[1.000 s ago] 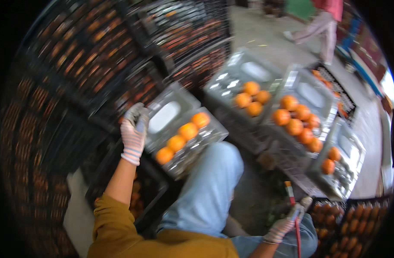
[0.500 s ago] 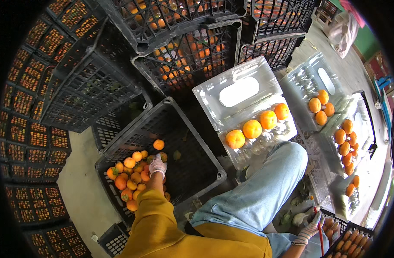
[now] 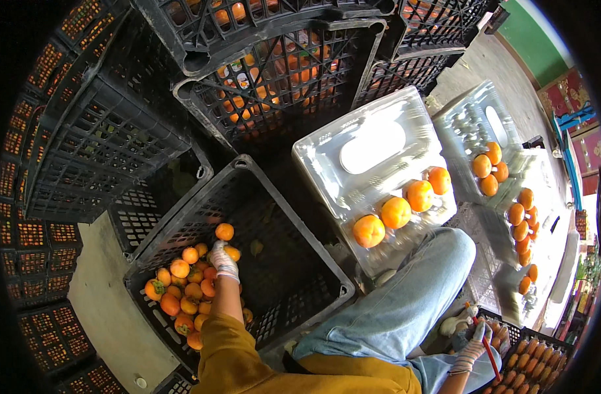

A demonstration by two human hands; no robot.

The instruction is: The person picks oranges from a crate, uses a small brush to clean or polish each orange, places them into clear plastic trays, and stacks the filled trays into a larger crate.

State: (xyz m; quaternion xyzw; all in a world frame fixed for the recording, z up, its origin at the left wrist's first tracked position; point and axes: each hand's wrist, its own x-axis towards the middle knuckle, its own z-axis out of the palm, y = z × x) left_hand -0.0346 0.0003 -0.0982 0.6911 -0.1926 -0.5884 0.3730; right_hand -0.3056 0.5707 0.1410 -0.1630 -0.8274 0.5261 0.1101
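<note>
My left hand [image 3: 224, 261], in a whitish glove, reaches into a black plastic crate [image 3: 300, 203] with its fingers closed on an orange persimmon [image 3: 233, 253]. Under and beside the hand lies a heap of persimmons [image 3: 190, 289], some with green leafy caps, in the crate's left part. One persimmon [image 3: 224, 231] lies just beyond my fingertips. At the lower right, my gloved right hand [image 3: 472, 351] is closed around a thin red stick-like tool [image 3: 491, 360]; its exact kind is unclear. Right of the crate, an open clear plastic tray [image 3: 333, 187] holds a row of several persimmons [image 3: 395, 212].
More clear trays [image 3: 468, 128] with persimmons stand at the right. Stacked black crates [image 3: 274, 85] of fruit rise at the back, and tall stacks [image 3: 18, 262] line the left. My bent knee [image 3: 445, 253] lies against the open tray. A crate of packed fruit [image 3: 533, 361] sits lower right.
The view has shifted, so the crates sit differently in it. My left hand stays among the persimmons. My right hand and the red tool appear slightly farther right.
</note>
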